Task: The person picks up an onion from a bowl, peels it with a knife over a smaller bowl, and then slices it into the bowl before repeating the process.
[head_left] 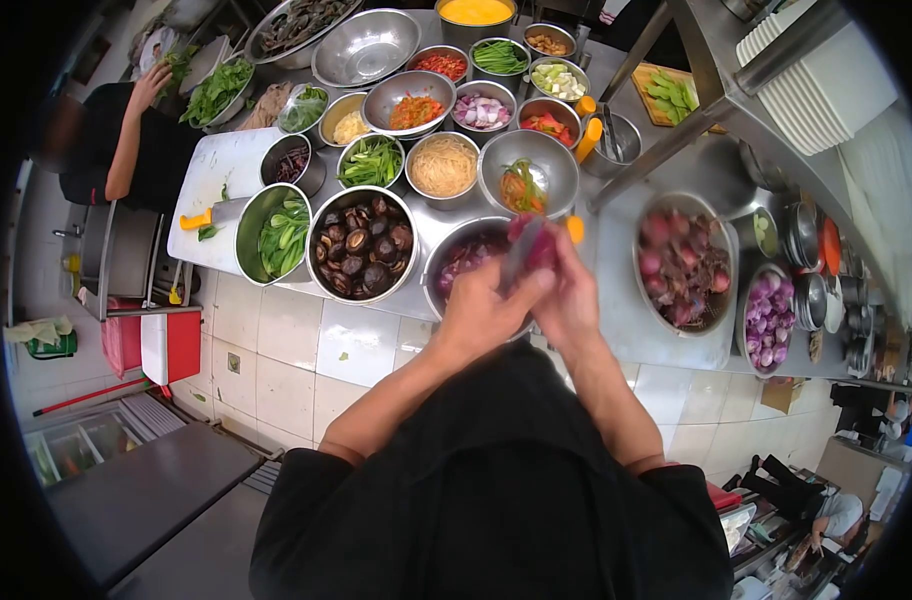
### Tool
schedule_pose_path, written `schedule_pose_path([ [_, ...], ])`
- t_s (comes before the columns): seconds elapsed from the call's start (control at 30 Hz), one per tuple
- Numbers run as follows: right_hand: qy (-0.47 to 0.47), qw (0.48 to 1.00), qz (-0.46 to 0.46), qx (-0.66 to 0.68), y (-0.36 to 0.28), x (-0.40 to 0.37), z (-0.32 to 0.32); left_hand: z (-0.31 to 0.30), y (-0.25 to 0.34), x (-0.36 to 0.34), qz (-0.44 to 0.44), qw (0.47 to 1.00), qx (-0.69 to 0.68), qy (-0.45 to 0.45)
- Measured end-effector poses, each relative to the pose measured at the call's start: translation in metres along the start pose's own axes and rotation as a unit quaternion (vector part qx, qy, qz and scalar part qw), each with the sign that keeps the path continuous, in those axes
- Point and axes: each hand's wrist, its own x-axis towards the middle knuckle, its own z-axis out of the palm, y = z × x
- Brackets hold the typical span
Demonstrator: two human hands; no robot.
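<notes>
In front of me, my right hand (568, 290) is closed around a purple-red onion (542, 248), partly hidden by the fingers. My left hand (484, 300) is closed on a small knife, its handle hidden in the grip. The grey, slightly blurred knife blade (519, 252) points up against the onion's left side. Both hands are over the front of a metal bowl (432, 272) holding purple onion (466, 255). To the right, unpeeled red onions (681, 262) with loose skins fill a basin. Peeled purple onions (769, 312) lie in a container further right.
Left of the bowl stand a pot of dark mushrooms (362, 245) and a pot of green leaves (284, 235). A yellow-handled knife (211, 215) lies on a white cutting board (226, 165). Several ingredient bowls stand behind. A metal shelf post (646, 150) rises right. Another person's hand (154, 82) holds greens.
</notes>
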Motion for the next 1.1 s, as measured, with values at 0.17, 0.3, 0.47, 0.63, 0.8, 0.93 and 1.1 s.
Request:
schedule_pose_path([
  [0.17, 0.024, 0.999, -0.029, -0.039, 0.006, -0.001, 0.004, 0.0, 0.002, 0.0, 0.0, 1.0, -0.005, 0.017],
  [0.3, 0.034, 0.995, -0.044, -0.086, 0.007, -0.006, 0.014, -0.001, 0.006, -0.002, -0.01, 1.0, 0.003, 0.025],
  [0.47, 0.028, 0.989, -0.065, -0.132, 0.013, -0.01, 0.018, 0.001, 0.001, -0.003, 0.008, 0.999, 0.011, 0.042],
  [0.63, 0.004, 0.998, -0.047, -0.03, 0.008, -0.008, 0.018, 0.001, -0.002, -0.005, 0.003, 0.998, -0.043, 0.045],
  [0.8, -0.043, 0.993, 0.104, 0.046, -0.01, -0.001, -0.008, -0.004, -0.003, -0.005, -0.03, 0.994, -0.101, 0.023],
  [0.93, 0.014, 0.993, 0.094, 0.076, -0.003, 0.003, -0.016, -0.002, -0.009, -0.005, 0.016, 0.998, -0.055, 0.038],
  [1.1, 0.106, 0.989, 0.065, 0.084, -0.003, 0.007, -0.006, -0.001, -0.017, -0.013, 0.071, 0.993, 0.098, 0.01],
])
